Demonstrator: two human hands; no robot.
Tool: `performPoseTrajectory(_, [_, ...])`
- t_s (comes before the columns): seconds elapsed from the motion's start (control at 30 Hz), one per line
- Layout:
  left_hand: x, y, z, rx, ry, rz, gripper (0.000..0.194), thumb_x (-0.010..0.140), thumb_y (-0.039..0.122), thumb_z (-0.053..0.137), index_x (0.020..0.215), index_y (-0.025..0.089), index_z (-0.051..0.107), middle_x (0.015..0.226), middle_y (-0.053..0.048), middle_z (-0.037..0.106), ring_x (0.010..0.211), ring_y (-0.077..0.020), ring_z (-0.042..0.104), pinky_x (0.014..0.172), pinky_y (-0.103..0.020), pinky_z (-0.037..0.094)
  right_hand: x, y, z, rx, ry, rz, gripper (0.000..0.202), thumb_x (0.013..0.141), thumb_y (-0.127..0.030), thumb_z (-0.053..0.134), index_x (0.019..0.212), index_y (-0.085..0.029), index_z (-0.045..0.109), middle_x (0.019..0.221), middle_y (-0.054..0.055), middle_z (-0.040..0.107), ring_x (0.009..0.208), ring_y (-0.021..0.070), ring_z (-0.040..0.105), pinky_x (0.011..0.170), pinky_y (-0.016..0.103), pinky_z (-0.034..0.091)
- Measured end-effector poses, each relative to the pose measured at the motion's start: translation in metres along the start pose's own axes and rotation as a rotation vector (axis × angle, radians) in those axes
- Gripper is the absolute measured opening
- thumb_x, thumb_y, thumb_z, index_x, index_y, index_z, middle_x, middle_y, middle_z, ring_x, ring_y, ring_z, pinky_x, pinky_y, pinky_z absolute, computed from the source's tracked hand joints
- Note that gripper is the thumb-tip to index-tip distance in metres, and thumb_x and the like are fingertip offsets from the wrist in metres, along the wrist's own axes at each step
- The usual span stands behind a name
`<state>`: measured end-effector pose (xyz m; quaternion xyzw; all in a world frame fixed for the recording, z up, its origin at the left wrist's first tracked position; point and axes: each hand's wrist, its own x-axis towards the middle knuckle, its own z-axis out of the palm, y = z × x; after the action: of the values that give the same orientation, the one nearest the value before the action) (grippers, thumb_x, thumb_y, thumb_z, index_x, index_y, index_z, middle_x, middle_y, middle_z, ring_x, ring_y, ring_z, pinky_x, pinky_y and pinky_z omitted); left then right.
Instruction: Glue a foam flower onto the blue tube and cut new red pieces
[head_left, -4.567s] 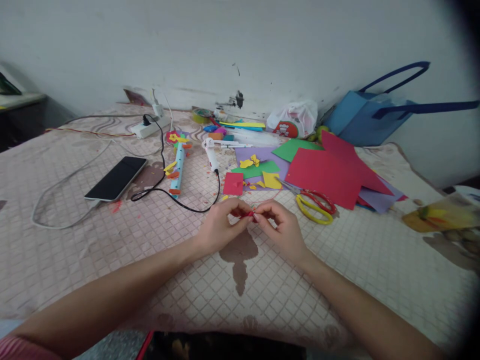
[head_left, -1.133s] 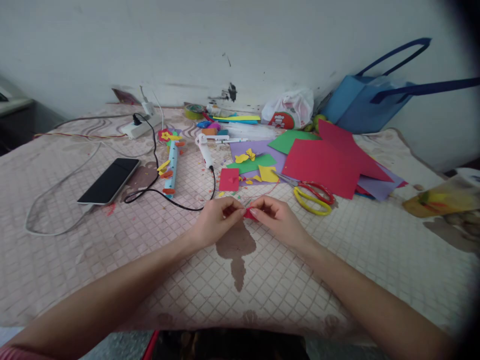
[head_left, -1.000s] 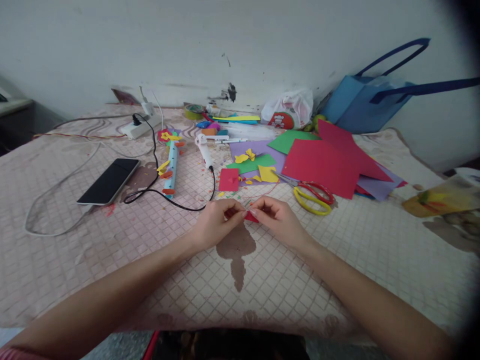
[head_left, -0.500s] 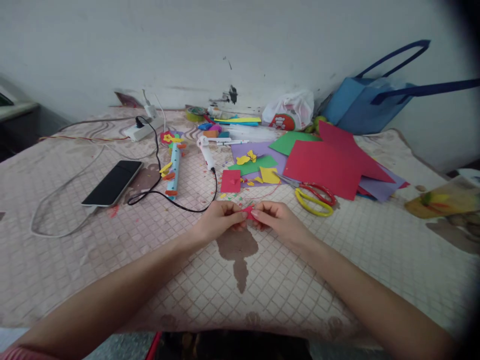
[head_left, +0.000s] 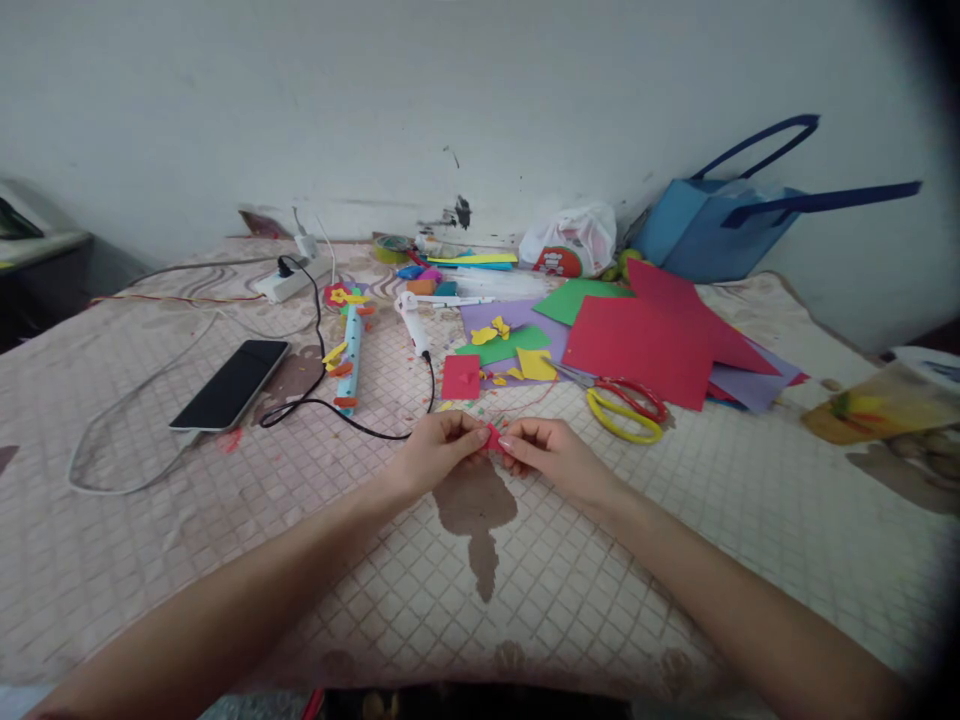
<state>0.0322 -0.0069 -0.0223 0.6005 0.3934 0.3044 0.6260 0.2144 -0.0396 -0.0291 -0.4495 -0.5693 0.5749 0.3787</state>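
Note:
A small piece of red craft foam or paper (head_left: 494,437) is pinched between my two hands, low over the tablecloth. My left hand (head_left: 444,448) grips its left side between thumb and fingers; my right hand (head_left: 553,455) grips the right side the same way. The fingers cover most of the piece. Just beyond them lie a red square (head_left: 460,377) and a yellow piece (head_left: 535,364). Scissors (head_left: 624,412) with red and yellow handles rest to the right. Behind my left hand is a white glue gun (head_left: 414,326) with a black cord.
At left a phone (head_left: 231,386) lies plugged into a cable, near a power strip (head_left: 292,280). A decorated light-blue strip (head_left: 349,358) stands nearby. Large red sheets (head_left: 645,345), a blue bag (head_left: 712,230) and a plastic container (head_left: 885,400) occupy the right side.
The whole view has tilted slightly, so the table sits lower in the picture. Both hands still pinch the red piece, which has turned a little between the fingers.

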Motion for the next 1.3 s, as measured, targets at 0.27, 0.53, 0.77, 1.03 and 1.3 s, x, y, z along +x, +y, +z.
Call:
performPoseTrajectory(0.27, [0.003,-0.004,-0.004,0.068,-0.035,0.099,0.024,0.073,0.036,0.065,0.078,0.013,0.059,0.067,-0.001,0.059,0.057,-0.0089,0.051,0.054,-0.021,0.040,0.001,0.002,0.002,-0.118,0.010,-0.027,0.023,0.081,-0.037,0.058,0.070,-0.017,0.056,0.063,-0.001,0.055,0.055,0.0090,0.048,0.053,0.023,0.038])
performPoseTrajectory(0.53, [0.003,-0.001,-0.004,-0.001,0.001,0.065,0.023,0.072,0.034,0.065,0.074,0.013,0.056,0.063,0.001,0.056,0.056,-0.0079,0.050,0.055,-0.021,0.040,0.001,-0.003,0.003,-0.027,0.066,0.006,0.038,0.087,-0.049,0.043,0.074,-0.017,0.058,0.066,0.003,0.061,0.058,0.0109,0.054,0.055,0.024,0.042])
performPoseTrajectory(0.77, [0.005,-0.005,-0.004,0.004,-0.003,0.081,0.025,0.071,0.035,0.066,0.075,0.012,0.058,0.063,0.001,0.056,0.056,-0.0082,0.050,0.054,-0.021,0.039,0.000,-0.002,0.004,-0.116,0.060,-0.062,0.024,0.080,-0.039,0.058,0.070,-0.018,0.054,0.061,-0.003,0.052,0.054,0.0091,0.046,0.051,0.023,0.036])
performPoseTrajectory(1.03, [0.003,0.001,-0.004,-0.064,-0.048,-0.015,0.023,0.065,0.030,0.072,0.071,0.013,0.058,0.059,0.002,0.056,0.053,-0.0075,0.050,0.053,-0.021,0.037,0.002,-0.008,0.000,-0.159,0.138,-0.094,0.029,0.081,-0.044,0.056,0.069,-0.017,0.056,0.062,-0.001,0.055,0.056,0.0107,0.049,0.053,0.025,0.039])
performPoseTrajectory(1.3, [0.000,0.003,-0.002,-0.144,-0.037,-0.089,0.023,0.067,0.029,0.071,0.074,0.013,0.057,0.060,0.002,0.056,0.054,-0.0071,0.050,0.055,-0.020,0.037,0.002,-0.008,-0.001,-0.095,0.127,-0.055,0.030,0.079,-0.046,0.057,0.069,-0.018,0.056,0.062,-0.001,0.054,0.055,0.0108,0.049,0.053,0.025,0.039])
